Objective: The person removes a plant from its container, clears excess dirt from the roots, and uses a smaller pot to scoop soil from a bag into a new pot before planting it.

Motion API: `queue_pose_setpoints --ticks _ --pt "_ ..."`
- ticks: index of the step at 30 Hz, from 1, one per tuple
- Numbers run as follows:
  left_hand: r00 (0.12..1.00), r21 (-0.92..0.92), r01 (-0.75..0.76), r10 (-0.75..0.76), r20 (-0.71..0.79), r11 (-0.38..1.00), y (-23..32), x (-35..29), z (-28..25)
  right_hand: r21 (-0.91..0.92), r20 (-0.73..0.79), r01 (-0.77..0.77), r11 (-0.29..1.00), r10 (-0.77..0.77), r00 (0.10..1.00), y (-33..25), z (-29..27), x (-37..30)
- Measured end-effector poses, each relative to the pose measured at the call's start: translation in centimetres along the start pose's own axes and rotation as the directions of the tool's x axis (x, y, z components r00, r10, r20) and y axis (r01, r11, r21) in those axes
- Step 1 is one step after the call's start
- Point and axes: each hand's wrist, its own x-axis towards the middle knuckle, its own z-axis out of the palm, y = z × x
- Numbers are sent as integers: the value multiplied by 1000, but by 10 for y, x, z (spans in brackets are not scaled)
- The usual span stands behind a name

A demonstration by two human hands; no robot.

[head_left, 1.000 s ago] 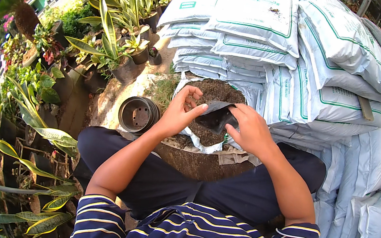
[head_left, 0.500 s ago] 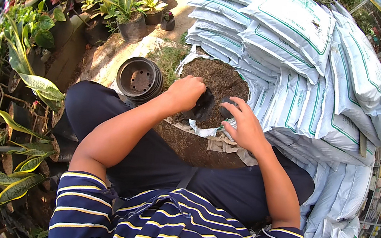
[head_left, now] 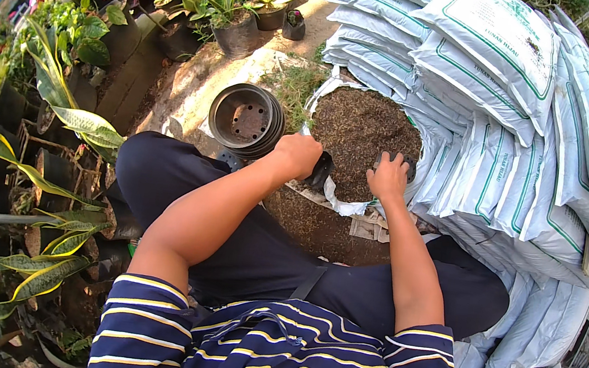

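Note:
A white sack (head_left: 348, 209), rolled open at the top, stands in front of my crossed legs, full of dark brown crumbly soil (head_left: 366, 123). My left hand (head_left: 298, 156) is closed on a black plastic planting bag (head_left: 320, 172) at the sack's near left edge. The bag's inside does not show. On the right side of the soil, my right hand (head_left: 388, 177) is closed around a small black cup-like container (head_left: 408, 167), mostly hidden by the fingers and pressed against the soil.
A stack of black plastic pots (head_left: 241, 119) with drainage holes stands left of the sack. White filled sacks (head_left: 486, 53) are piled high along the right. Potted plants (head_left: 236, 31) line the left and far left, some with long yellow-edged leaves (head_left: 49, 185) reaching toward my knee.
My right hand has moved away from the planting bag to the right side of the soil, its fingers closing round the black container. My left hand stays by the bag. The whole view has shifted.

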Motion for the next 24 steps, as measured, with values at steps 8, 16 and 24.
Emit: queue_pose_setpoints --ticks 8,16,24 --pt "997 1 42 -42 66 999 4 0 2 -53 -189 -184 981 172 967 -1 39 7" --pt "997 -145 -15 4 -78 989 -12 -29 -5 31 -194 -412 911 410 891 22 31 51" --pt "997 0 66 -66 38 998 31 -20 -59 -171 -493 20 985 -103 864 26 17 14"
